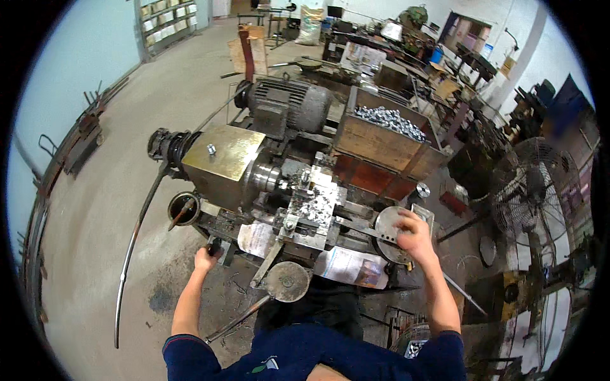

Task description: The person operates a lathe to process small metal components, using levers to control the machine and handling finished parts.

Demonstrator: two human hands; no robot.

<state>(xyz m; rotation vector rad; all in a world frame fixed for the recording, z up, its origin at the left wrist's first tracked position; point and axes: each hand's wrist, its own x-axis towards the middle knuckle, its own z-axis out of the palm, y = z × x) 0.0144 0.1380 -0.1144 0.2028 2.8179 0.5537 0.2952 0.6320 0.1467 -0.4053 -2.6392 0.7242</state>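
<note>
My left hand [206,258] is closed round a black knob [216,246] at the near left corner of a small lathe-like machine. On the right, my right hand [414,236] is over a round metal plate [386,222], its fingers curled in and slightly blurred. What they hold, if anything, is too small to make out. Between my hands lies the machine's slide [312,204], strewn with bright metal chips. A spindle chuck [267,176] faces it from the brass-coloured headstock [223,152]. Nearer to me, a round disc [288,281] is joined to a long lever [238,319].
Behind the slide stands a wooden box [379,141] heaped with small shiny metal parts [391,120]. An electric motor [289,105] sits beyond the headstock. A pot with a brush [183,208] is at the left. A caged fan [534,184] stands at the right. Printed paper [352,267] lies below the slide.
</note>
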